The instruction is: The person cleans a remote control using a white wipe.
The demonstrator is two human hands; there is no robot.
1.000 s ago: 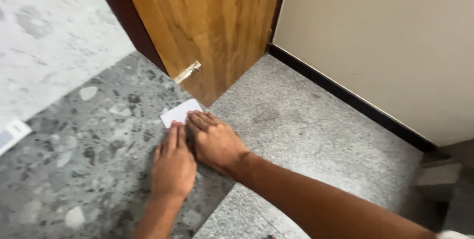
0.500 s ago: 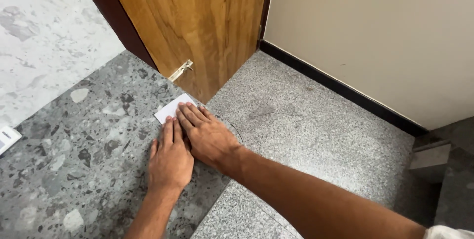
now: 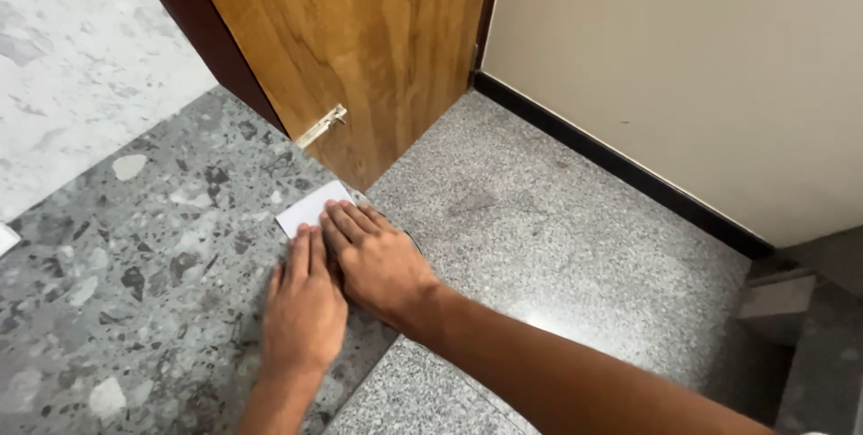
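Slid a little leftward and down across the frame: both hands (image 3: 346, 287) and the white card (image 3: 312, 208). Shows less of the card (image 3: 312, 208) beyond the fingertips (image 3: 306, 242) than a second ago.

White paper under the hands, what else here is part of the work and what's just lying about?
In use:
white paper, flat on the speckled floor
left hand, pressing flat on it
right hand, pressing flat on it

Just there:
wooden door with metal latch
beige wall
white object at the left edge
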